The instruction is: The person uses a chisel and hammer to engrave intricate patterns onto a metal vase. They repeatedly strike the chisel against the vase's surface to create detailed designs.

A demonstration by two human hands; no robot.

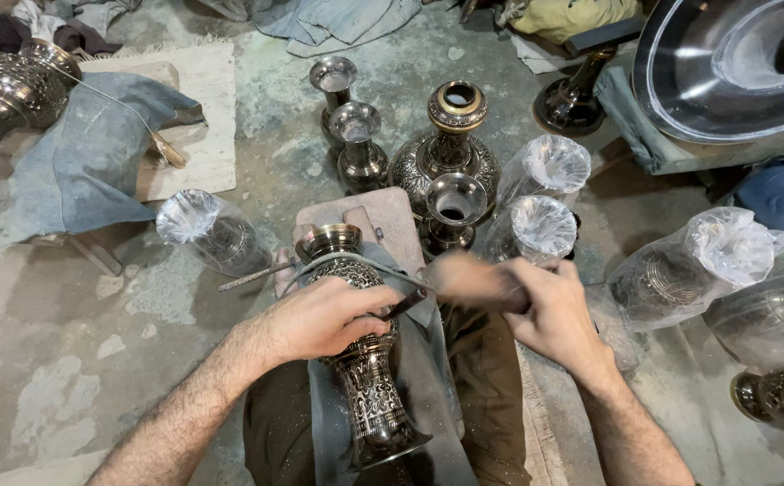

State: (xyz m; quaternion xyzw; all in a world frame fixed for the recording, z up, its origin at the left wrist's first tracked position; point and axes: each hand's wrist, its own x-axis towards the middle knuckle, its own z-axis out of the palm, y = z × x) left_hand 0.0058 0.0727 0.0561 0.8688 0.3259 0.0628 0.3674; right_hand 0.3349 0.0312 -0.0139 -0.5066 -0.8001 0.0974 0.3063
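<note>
Item in hand: dark engraved metal vase with silver floral pattern (363,360), lying on its side across the person's lap on a grey cloth (428,396), mouth pointing away from the body, flared foot nearest the camera.

Left hand (324,317): closed over the vase's shoulder, palm down, pinning it; the fingers also pinch a thin dark metal chisel (407,303) whose tip meets the vase just beside the knuckles.

Right hand (549,306): clenched around a blurred wooden mallet (468,279), which sits just right of the chisel's upper end; whether it touches the chisel cannot be told.

Just beyond the left-hand grip: a thin curved metal band (356,261) crossing the vase's neck and a slim metal rod (257,275) jutting left of the vase's mouth; behind them, a worn padded block (383,216).

Farther beyond the grip: three small plain silver-toned vases (359,144), upright, and a large round engraved vase with brass-coloured rim (450,144) among them.

Right of the right-hand grip: several vases wrapped in clear plastic bags (689,265).

Left of the left-hand grip: one more plastic-wrapped vase (212,232) lying on the concrete floor (59,351), and a blue-grey cloth (86,162) well apart.

Far upper right: a large polished metal bowl (725,63).
</note>
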